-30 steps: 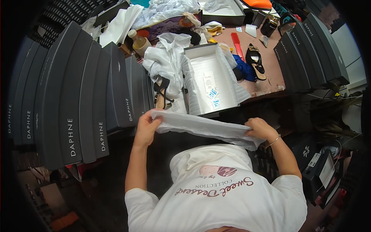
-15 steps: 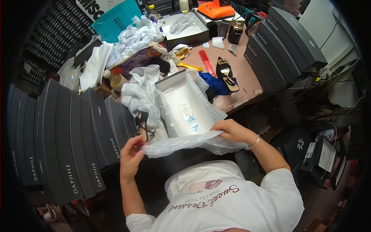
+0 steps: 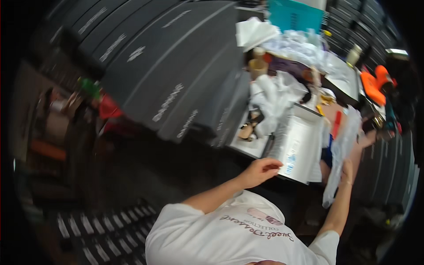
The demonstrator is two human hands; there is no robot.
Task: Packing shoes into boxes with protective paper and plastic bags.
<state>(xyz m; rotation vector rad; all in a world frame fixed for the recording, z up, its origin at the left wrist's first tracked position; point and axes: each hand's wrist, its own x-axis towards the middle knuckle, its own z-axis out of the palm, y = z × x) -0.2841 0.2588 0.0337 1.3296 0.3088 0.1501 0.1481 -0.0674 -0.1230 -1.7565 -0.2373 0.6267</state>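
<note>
My right hand (image 3: 365, 139) is shut on a long translucent white wrapping sheet (image 3: 341, 155), which hangs down along my right forearm. My left hand (image 3: 261, 170) is off the sheet, holds nothing, and has its fingers loosely bent at the near corner of an open white shoe box (image 3: 297, 148). The box lies on the brown table, and its inside shows white paper with a small blue mark. The picture is tilted and blurred.
A tall row of dark grey shoe boxes (image 3: 168, 79) fills the left. Crumpled white paper (image 3: 274, 93), a tan sandal (image 3: 246, 131), a tape roll (image 3: 257, 67), a red strip (image 3: 337, 124), a teal box (image 3: 295, 16) and an orange item (image 3: 373, 86) lie behind. More dark boxes (image 3: 388, 172) stand at the right.
My left hand has let go of the sheet and now rests by the shoe box. My right hand has swung the sheet off to the right, where it hangs. My head has turned left.
</note>
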